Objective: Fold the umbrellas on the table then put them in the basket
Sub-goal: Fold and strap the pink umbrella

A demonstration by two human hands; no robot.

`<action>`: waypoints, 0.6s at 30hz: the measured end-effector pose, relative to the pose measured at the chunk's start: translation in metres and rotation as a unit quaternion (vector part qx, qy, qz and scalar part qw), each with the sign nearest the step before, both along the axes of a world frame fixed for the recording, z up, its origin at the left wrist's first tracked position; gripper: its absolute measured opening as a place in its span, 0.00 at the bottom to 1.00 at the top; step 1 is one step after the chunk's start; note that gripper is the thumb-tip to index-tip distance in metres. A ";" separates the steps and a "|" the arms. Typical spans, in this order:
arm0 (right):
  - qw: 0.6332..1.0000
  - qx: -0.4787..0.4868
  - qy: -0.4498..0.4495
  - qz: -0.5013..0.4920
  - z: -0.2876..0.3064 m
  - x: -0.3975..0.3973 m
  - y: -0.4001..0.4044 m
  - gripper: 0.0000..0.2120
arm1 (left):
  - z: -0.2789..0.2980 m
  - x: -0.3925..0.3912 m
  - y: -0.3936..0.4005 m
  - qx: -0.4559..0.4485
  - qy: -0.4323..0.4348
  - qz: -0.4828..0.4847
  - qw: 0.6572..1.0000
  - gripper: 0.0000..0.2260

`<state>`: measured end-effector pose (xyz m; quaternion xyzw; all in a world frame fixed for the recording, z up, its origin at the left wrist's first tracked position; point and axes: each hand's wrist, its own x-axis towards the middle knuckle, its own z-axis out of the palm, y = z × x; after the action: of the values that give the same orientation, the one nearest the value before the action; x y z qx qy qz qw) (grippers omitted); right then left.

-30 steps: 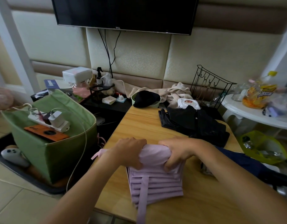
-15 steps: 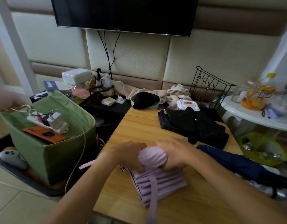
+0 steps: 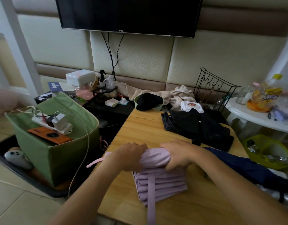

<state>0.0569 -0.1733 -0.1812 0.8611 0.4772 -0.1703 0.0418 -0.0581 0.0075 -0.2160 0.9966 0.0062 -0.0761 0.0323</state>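
Both hands are clamped on the pink umbrella [image 3: 157, 179], which lies on the near part of the wooden table [image 3: 149, 127] with its pleated canopy gathered into flat folds. The left hand [image 3: 129, 155] curls its fingers round the bunched top from one side, and the right hand [image 3: 178, 154] grips the same rounded end from the other, knuckles up. A pink closing strap [image 3: 151, 200] hangs down over the folds toward the table's near edge, and another pink strip pokes out past the left wrist. Just right of the right forearm lies a navy umbrella [image 3: 247, 168], stretched along the table's right edge. Farther back sits a black umbrella [image 3: 200, 125], loosely collapsed. Off the table's left side stands the green fabric basket [image 3: 59, 153] on the floor, with a white power strip [image 3: 59, 125] and an orange phone [image 3: 49, 135] resting across its top.
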 end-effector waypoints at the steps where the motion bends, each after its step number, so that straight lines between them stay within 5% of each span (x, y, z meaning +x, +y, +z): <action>1: 1.000 -0.001 0.000 0.000 0.000 0.000 0.000 0.19 | 0.001 0.000 0.000 -0.009 0.004 -0.006 1.000 0.23; 11: 0.999 0.036 0.000 0.010 0.001 0.005 -0.004 0.19 | 0.009 -0.004 0.017 -0.117 0.034 0.034 0.992 0.15; 18: 0.998 0.052 -0.042 0.011 0.002 0.000 -0.009 0.17 | 0.012 -0.003 0.011 -0.085 -0.028 0.007 0.996 0.12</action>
<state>0.0573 -0.1818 -0.1794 0.8633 0.4925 -0.1087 0.0188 -0.0611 0.0180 -0.2042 0.9918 0.0053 -0.0485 0.1179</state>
